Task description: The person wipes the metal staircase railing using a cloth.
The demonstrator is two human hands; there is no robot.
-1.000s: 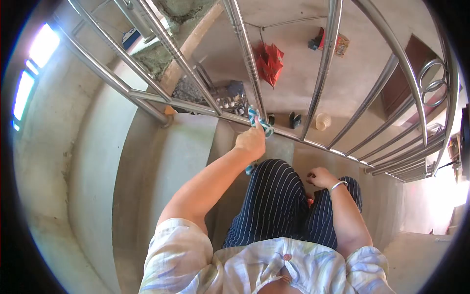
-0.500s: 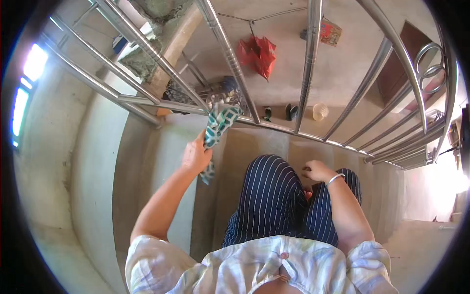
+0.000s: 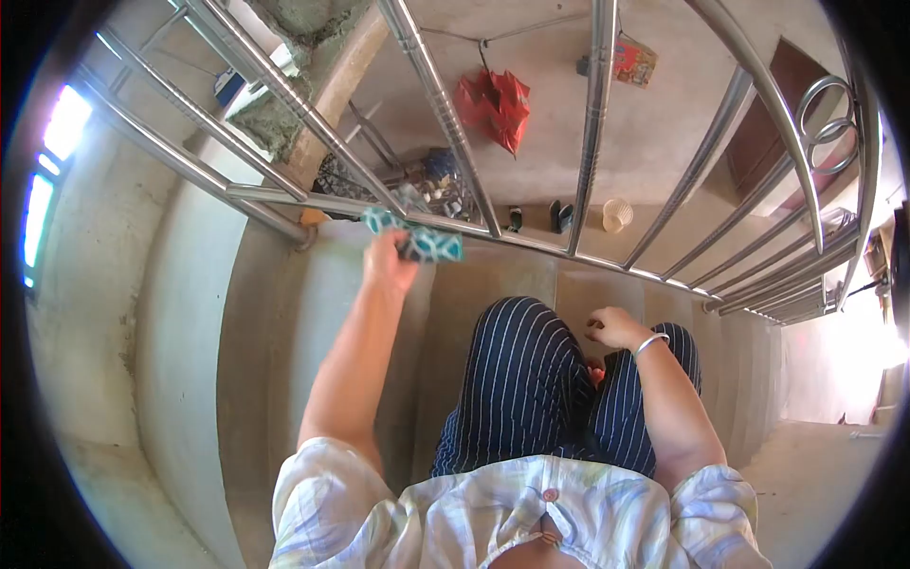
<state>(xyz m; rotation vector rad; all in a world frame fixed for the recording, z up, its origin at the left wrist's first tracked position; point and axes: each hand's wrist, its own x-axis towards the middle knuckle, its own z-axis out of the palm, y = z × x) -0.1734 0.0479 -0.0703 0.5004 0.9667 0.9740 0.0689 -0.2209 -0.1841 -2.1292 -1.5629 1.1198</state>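
Note:
My left hand (image 3: pixel 389 264) is closed around a green-and-white patterned cloth (image 3: pixel 438 247), which is smeared by motion. The cloth lies against the lower bar (image 3: pixel 332 202) of a stainless steel stair railing, bunched partly over it near the foot of an upright. My right hand (image 3: pixel 618 329), with a silver bangle on the wrist, rests by my right knee in dark striped trousers (image 3: pixel 517 389). Its fingers are loosely curled, and nothing shows in them.
Concrete steps (image 3: pixel 313 313) run beneath and beside me, with a wall at the left. Beyond the railing uprights (image 3: pixel 595 133) hangs a folded red umbrella (image 3: pixel 507 104). Dark shoes (image 3: pixel 560 216) and a pale basket (image 3: pixel 617 215) stand on the floor below.
My left hand has moved forward and slightly right, its arm stretching out. The cloth, hanging down below the hand before, now lies sideways along the lower bar. My right hand stays put.

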